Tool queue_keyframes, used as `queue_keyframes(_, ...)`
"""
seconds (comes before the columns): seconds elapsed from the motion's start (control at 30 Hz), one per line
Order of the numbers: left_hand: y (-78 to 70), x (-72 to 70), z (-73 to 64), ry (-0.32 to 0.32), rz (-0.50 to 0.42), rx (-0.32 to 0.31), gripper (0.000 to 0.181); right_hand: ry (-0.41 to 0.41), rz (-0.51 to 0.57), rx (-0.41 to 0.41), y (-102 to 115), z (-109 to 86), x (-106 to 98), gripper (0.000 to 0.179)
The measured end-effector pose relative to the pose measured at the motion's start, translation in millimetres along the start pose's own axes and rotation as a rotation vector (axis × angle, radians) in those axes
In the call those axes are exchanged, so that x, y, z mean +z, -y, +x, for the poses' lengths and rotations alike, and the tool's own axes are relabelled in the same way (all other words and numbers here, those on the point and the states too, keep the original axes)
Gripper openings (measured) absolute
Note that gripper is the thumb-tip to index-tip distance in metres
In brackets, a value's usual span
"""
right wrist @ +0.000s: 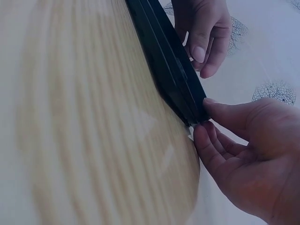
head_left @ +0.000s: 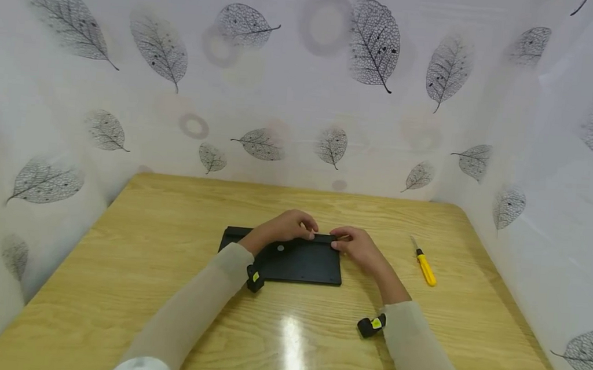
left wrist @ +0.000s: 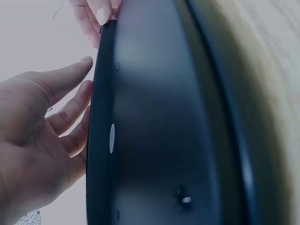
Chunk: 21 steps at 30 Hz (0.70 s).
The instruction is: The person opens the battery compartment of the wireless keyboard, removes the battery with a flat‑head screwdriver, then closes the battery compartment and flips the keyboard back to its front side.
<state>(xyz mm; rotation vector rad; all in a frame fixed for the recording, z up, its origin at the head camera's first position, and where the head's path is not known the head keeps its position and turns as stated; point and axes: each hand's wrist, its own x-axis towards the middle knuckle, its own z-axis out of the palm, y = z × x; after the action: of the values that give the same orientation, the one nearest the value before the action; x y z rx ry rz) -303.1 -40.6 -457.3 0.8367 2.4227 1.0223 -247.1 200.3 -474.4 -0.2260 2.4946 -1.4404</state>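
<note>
A flat black slab (head_left: pixel 300 266), which looks like a keyboard lying underside up, rests on the table. A raised bar runs along its far edge, and a small pale oval mark (left wrist: pixel 112 138) shows on it. At the bar's right end my right hand (right wrist: pixel 255 154) pinches the corner between thumb and fingers. My left hand (head_left: pixel 285 227) is at the far edge, left of the right hand. In the left wrist view its thumb stands off the bar with the fingers loosely bent behind; whether they touch it, I cannot tell. The keys' side is hidden.
A screwdriver (head_left: pixel 426 269) with a yellow handle lies on the wooden table (head_left: pixel 161 314), to the right of the right hand. Behind and at both sides hangs a pale leaf-print curtain (head_left: pixel 293 92). Each wrist carries a small black camera (head_left: pixel 371 325).
</note>
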Motion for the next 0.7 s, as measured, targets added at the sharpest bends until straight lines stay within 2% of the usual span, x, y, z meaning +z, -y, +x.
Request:
queue_keyframes(0.23,0.6,7.2,2.9,0.004,0.007,-0.015,0.027,0.012,0.029,0.010,-2,-13.2,-6,0.041)
queue_keyframes(0.5,-15.2,14.0,7.6,0.022,0.043,-0.021,0.029,0.026,0.071,0.079,-4,-36.1,-9,0.042)
queue_keyframes(0.7,-24.1,22.2,16.9,0.032,0.086,-0.028,0.031,0.013,0.021,0.089,-6,-49.1,-7,0.041)
